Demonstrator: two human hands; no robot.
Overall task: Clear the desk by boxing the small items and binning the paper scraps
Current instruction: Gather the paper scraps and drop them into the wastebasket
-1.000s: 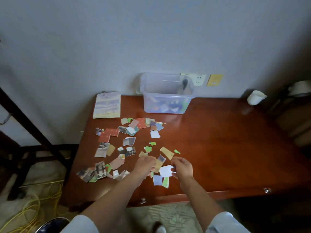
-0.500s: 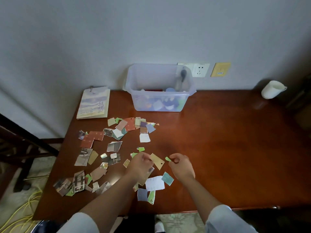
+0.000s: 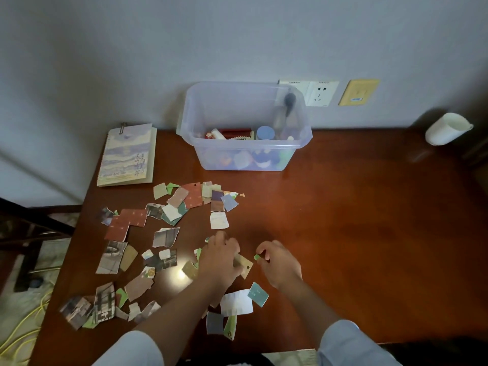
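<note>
Paper scraps [image 3: 129, 223] lie all over the left side of the desk [image 3: 369, 233]; you pick up a tiny one.
Your right hand [image 3: 280, 262] has come up from the white piece [image 3: 236, 302] and now pinches the little green scrap [image 3: 257, 257] between thumb and finger; your left hand [image 3: 219, 260] lies curled over the tan tag [image 3: 245, 268], and I cannot tell if it grips it; the clear box [image 3: 200, 122] at the back already holds small things; no bin shows, so lots of scraps are left.
</note>
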